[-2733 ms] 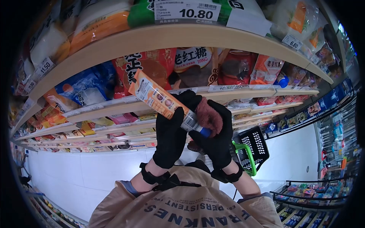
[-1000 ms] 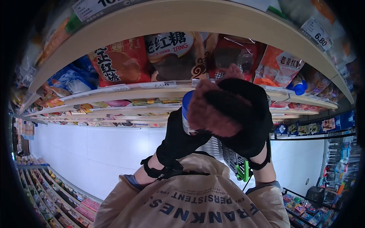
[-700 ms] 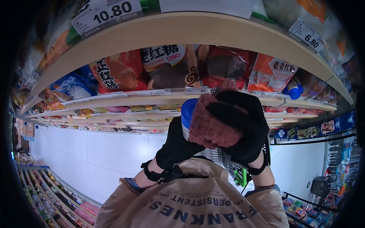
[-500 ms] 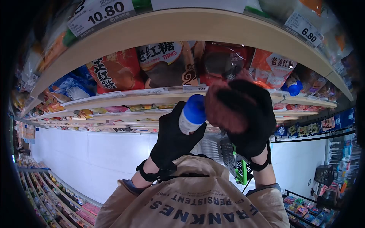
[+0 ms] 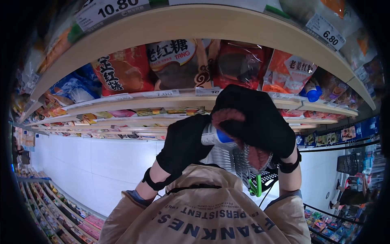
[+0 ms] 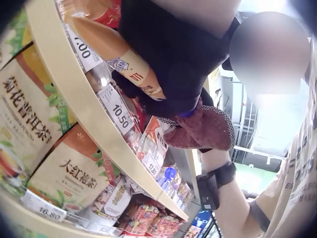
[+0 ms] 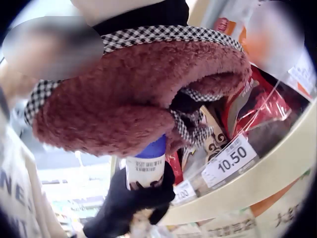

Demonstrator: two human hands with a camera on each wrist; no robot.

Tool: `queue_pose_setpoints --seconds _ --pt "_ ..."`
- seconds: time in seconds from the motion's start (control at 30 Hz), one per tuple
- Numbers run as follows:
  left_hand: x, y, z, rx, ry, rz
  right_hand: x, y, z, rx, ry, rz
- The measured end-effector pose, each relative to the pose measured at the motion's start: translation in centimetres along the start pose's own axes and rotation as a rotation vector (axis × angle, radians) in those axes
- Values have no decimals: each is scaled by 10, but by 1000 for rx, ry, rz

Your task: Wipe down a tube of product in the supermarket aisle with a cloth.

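My black-gloved left hand (image 5: 185, 138) grips a squeeze tube (image 6: 132, 68). Its orange body tapers to a flat end, shown in the left wrist view. A blue cap (image 7: 152, 148) sits on the white, printed end, which leans rightward in the head view. In my right hand (image 5: 254, 118), also gloved in black, is a reddish-brown plush cloth (image 7: 109, 104) with black-and-white checked trim. The cloth lies against the cap and covers part of it. My right fingers curl over the cloth, and the glove hides much of the cap end from above.
Bags of brown sugar (image 5: 178, 65) fill the shelf ahead, above a board edge (image 5: 146, 106) with price tags. A capped bottle (image 5: 313, 92) leans out at the right. Below hangs a black basket (image 5: 264, 179) with a green handle. Another person (image 5: 353, 196) is farther right.
The tube has swung from its orange side facing up to its cap pointing right. My right hand has brought the cloth onto the cap, which showed uncovered half a second ago.
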State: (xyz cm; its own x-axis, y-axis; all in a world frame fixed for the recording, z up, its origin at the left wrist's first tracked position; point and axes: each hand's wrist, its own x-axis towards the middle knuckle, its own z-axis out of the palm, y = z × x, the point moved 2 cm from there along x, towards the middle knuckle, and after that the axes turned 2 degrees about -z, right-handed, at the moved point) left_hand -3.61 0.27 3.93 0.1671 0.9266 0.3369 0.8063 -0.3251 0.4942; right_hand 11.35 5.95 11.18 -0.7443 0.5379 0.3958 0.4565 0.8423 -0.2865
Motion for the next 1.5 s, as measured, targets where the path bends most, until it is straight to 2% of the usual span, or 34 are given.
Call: queue_pose_setpoints --seconds 0.03,0.07,0.1,0.13,0.2,0.23,0.27,0.3,0.33,0.37,0.43,0.47,0.5,0.53,0.6,0.63,0.7,0.77,0.9,1.0,1.07,1.13,1.2,1.33,1.43,1.5 --pt "-2 0 0 -173 50 36 2 9 1 358 -58 60" --pt "-3 3 0 -170 57 35 3 14 6 716 -118 117" --pt "-6 6 0 -302 104 -85 0 20 16 905 -63 172" --pt "-7 6 -1 -434 152 -207 -2 16 23 905 -66 166" --pt "-5 -1 1 -502 136 -258 -5 7 34 1049 168 407" --pt "-5 -10 8 -669 189 -286 -7 4 33 877 178 328" --pt "-4 -13 11 -837 239 -312 -9 0 36 880 177 323" --pt "-3 -10 10 -992 297 -402 -12 -5 36 731 281 219" --pt "-3 -13 10 -991 295 -397 -13 -8 34 577 383 119" --pt "-4 -17 12 -938 226 -394 -16 -7 31 506 436 38" --pt "-3 -16 15 -888 148 -384 -16 -11 19 422 525 4" --pt "-1 -13 15 -669 138 -265 -15 -15 9 342 604 -33" --pt "0 -8 15 -450 127 -144 -9 -20 -4 235 493 -58" --pt "0 -6 16 -453 119 -137 -8 -17 -5 229 498 -50" --pt "0 -1 13 -442 260 -105 -4 -10 -4 449 341 67" --pt "2 2 9 -444 257 -99 -5 -6 -5 603 295 188" --pt "3 5 0 -363 117 -115 -6 0 -8 645 230 199" --pt "1 4 2 -329 128 -107 -5 4 -10 684 125 214" --pt "0 0 2 -362 173 -69 0 -10 -14 624 207 116" --pt "-5 -3 0 -370 137 -8 -4 0 -8 771 127 117" --pt "-5 0 3 -399 126 -26 -7 14 -4 827 -12 150" --pt "-3 3 5 -426 125 -46 -6 10 -5 768 -1 128" --pt "-2 5 6 -446 156 -83 -6 1 -3 736 181 188" --pt "-2 5 4 -366 127 -8 -8 3 -4 787 34 271" --pt "-3 5 7 -343 108 -23 -14 11 -7 696 62 336" --pt "-4 4 8 -384 85 -56 -19 17 -10 591 198 333"
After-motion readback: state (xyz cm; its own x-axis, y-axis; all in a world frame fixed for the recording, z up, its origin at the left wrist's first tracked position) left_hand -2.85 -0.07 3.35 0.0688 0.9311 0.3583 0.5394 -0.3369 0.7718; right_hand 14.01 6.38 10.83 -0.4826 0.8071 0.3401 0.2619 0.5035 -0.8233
